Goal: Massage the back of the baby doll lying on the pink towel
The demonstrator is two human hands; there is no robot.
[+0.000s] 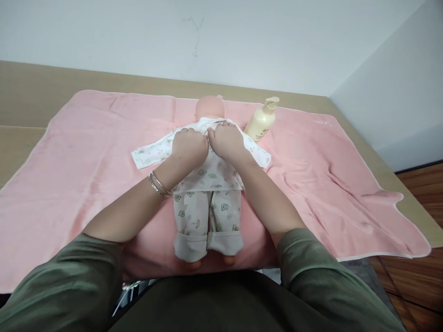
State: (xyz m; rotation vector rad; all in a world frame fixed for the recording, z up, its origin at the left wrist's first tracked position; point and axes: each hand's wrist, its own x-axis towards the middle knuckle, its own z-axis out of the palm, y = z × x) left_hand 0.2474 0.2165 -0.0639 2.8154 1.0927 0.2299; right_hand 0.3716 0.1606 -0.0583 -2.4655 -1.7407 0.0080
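Note:
A baby doll lies stretched out, its bald head away from me and its feet towards me. It wears a white printed shirt with the sleeves spread to both sides, and matching trousers with turned-up cuffs. At the upper part of the shirt, just below the neck, my left hand is closed with its fingers gripping the fabric. Close beside it, my right hand is closed on the shirt too. Both hands hide the fingertips and the exact bit of cloth they pinch.
Under the doll a pink blanket covers much of the wooden tabletop, wrinkled at the right. A cream pump bottle leans or stands by the doll's right-hand sleeve in view. White walls border the table at the back.

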